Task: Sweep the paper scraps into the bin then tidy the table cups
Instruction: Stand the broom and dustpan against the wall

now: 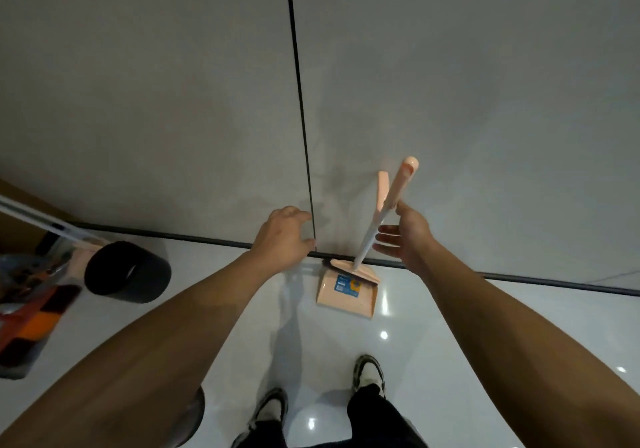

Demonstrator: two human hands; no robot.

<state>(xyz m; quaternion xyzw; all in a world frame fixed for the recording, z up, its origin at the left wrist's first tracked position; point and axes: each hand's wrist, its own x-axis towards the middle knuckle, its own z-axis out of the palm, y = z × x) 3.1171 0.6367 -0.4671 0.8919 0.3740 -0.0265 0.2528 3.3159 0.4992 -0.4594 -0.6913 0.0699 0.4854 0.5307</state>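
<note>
Peach dustpan (346, 290) is sitting on the glossy white floor (450, 343), at about 12 o'clock from the person's feet, its back edge tight against the grey wall (450, 84). A blue label is showing on the pan face. Two long handles are rising from it and leaning toward the wall: a white-and-peach handle (384, 212) with a rounded cap, and a second peach handle tip (382, 188) just beside it, to the 9 o'clock side; which belongs to pan and which to broom cannot be told.

Right hand (405, 236) is reaching in from 4 o'clock, palm open, fingers spread. The thumb is lying close to or against the taller handle; contact is not certain. Nothing is being grasped.

Left hand (285, 236) is hovering at 9 o'clock of the handles, fingers loosely curled, empty, in front of a dark vertical seam (299, 101) in the wall.

Black round bin (126, 272) is standing on the floor at 9 o'clock, well apart from the dustpan, near the wall base. Farther toward 8 o'clock, a blurred orange-and-dark clutter (31, 316) is lying at the frame edge, unidentifiable.

Two shoes (369, 373) and dark trousers are showing at 6 o'clock.
</note>
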